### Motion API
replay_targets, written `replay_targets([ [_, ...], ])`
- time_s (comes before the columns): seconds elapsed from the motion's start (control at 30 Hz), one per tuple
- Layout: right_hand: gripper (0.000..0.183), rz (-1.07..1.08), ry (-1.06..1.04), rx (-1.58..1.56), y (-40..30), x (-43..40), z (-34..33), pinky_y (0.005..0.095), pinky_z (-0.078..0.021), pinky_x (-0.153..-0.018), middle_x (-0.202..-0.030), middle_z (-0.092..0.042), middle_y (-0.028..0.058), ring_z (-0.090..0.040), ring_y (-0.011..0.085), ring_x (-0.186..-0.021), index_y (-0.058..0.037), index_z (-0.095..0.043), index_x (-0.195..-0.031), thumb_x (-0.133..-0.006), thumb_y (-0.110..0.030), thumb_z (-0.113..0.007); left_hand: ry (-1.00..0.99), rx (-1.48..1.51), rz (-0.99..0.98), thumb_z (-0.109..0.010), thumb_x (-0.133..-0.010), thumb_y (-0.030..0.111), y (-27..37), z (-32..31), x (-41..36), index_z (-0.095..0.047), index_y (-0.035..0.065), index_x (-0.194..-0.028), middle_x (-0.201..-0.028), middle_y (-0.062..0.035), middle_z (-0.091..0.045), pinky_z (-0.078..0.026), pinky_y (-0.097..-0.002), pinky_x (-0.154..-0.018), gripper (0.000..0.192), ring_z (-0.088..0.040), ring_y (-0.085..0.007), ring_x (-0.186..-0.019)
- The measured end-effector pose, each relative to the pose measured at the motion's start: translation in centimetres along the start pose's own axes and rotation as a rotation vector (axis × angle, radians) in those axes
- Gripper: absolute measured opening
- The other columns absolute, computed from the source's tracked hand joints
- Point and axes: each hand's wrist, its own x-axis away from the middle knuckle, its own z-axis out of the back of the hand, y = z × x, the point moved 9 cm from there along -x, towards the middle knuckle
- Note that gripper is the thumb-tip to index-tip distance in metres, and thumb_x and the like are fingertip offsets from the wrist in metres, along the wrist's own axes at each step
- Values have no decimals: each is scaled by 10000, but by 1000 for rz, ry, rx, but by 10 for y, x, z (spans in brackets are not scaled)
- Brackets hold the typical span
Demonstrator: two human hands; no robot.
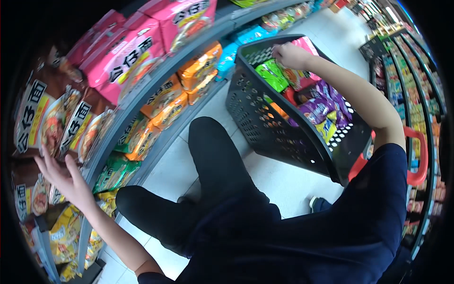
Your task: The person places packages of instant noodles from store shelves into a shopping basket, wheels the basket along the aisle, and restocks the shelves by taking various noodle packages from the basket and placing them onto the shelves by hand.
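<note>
My left hand (64, 174) is open, fingers spread, in front of brown instant-noodle packets (76, 131) on the shelf at the left. Its fingertips overlap the packets in the picture; contact is unclear. At the far end of a black plastic shopping basket (280, 142), my right hand (292, 56) has its fingers curled at the edge of a pink noodle packet (301, 77), partly covering it. Beside that packet in the basket lies a green packet (272, 75). Purple snack bags (319, 103) and a yellow packet (326, 127) fill the nearer part.
Pink noodle packets (131, 56) stand on the shelf, with orange packets (165, 101) and green packets (117, 172) on the tier below. The basket has a red handle (422, 156). My bent knees (212, 142) are between shelf and basket. Another stocked shelf (408, 106) runs along the right.
</note>
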Motion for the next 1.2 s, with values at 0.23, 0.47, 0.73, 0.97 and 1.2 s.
replay_targets([
  [0.23, 443, -236, 393, 220, 105, 42, -30, 454, -458, -868, -1178, -536, 175, -524, 328, -1124, -29, -493, -1147, -855, -356, -562, 82, -264, -104, -541, -920, 331, -2, 7, 7, -385, 165, -1408, -1488, -232, -194, -236, -463, -1083, 538, -233, -377, -1365],
  [0.47, 1005, -484, -4, 148, 112, 25, -78, 519, -305, -1032, -1255, -418, 363, -344, 504, -1225, 143, -495, -1169, -704, -748, -536, 2, -231, -116, -580, -882, 163, -2, 7, 8, -382, 67, -1391, -1467, -220, -257, -190, -403, -1100, 555, -235, -324, -1370],
  [0.73, 347, -57, 217, -519, 121, 3, -20, 372, -511, -723, -902, -596, 111, -597, 257, -809, 0, -570, -1047, -702, -6, -602, 153, -56, 25, -548, -843, 36, 15, 32, 7, -412, 52, -1344, -1464, -182, -212, -303, -423, -1075, 519, -279, -319, -1347],
  [0.97, 262, -112, 130, -736, 145, 38, 59, 236, -486, -549, -806, -617, 58, -598, 113, -647, 3, -577, -1050, -809, 22, -474, 146, -21, -267, -555, -748, -26, 72, 40, -6, -521, 32, -1200, -1368, -190, -355, -396, -405, -970, 457, -403, -338, -1240],
  [1.2, 569, -200, 34, -417, 111, 56, -51, 384, -499, -793, -958, -650, 204, -640, 303, -907, 67, -525, -1110, -783, -372, -681, -205, 250, -287, -541, -785, 5, 105, -37, -17, -564, 25, -1117, -1214, -164, -538, -406, -399, -962, 334, -518, -319, -1140],
])
